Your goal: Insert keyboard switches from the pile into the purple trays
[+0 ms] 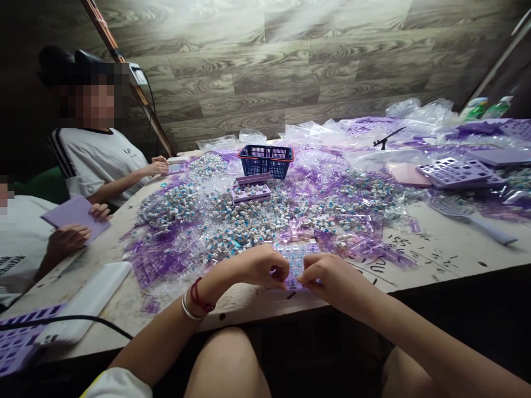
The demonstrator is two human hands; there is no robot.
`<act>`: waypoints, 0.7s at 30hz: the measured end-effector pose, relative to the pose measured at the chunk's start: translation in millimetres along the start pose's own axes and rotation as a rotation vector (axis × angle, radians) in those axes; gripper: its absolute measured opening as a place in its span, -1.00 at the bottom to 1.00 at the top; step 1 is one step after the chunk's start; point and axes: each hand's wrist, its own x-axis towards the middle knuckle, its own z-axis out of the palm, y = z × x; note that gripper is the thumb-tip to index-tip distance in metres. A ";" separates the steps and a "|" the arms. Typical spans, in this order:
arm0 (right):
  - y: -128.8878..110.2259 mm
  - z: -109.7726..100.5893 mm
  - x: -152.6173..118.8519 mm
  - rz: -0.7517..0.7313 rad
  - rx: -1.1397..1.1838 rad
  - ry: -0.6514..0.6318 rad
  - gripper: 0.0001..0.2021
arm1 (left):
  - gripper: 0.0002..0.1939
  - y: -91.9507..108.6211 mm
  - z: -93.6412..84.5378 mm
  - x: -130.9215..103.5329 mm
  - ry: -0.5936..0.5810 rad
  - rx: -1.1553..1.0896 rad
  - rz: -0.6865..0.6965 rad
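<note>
A purple tray [295, 255] with rows of small clear and blue-marked pieces lies at the table's front edge. Over its left side is my left hand [265, 266], fingers curled and pressed together; whatever they pinch is too small to make out. My right hand [326, 276] bends over the tray's right side, thumb and forefinger closed close to its front part, and anything between them is hidden. Just behind the tray spreads a heap of small white and blue pieces [249, 221].
A dark blue basket [265, 161] and a purple case [251, 192] stand behind the heap. Purple grid panels [452, 171] and a grey brush [477, 221] lie right. Left are a white bar [91, 298], a black cable [83, 318] and two people, one holding a purple panel [77, 215].
</note>
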 end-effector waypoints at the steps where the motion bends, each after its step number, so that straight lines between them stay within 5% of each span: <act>1: -1.0 -0.8 1.3 0.000 0.002 -0.008 -0.74 | -0.87 0.9 -0.2 0.3 -0.007 -0.003 -0.004; 21: -11.5 -19.1 16.9 0.059 -0.077 -0.200 -0.73 | -0.82 8.6 -1.1 2.2 -0.007 0.027 -0.041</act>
